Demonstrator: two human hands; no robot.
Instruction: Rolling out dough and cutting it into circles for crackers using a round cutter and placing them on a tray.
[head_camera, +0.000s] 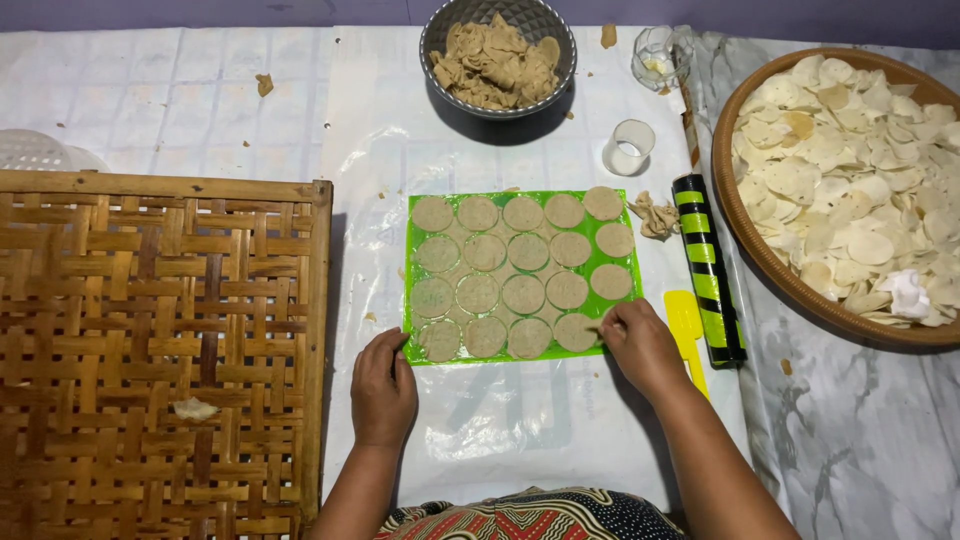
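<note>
A green plastic sheet (625, 281) lies in the middle, covered with several round flat dough discs (522, 293) in rows. My left hand (383, 388) rests at the sheet's lower left corner, fingers curled, pressing its edge. My right hand (640, 343) is at the lower right corner, its fingertips pinching the edge of the last dough disc (576, 331) in the bottom row.
A woven bamboo tray (150, 340) lies at left with one pale scrap on it. A grey bowl of dough scraps (498, 58) stands at the back. A black-and-green roller (708, 268), a yellow scraper (686, 320), a round cutter (628, 147) and a basket of pale discs (850, 170) lie right.
</note>
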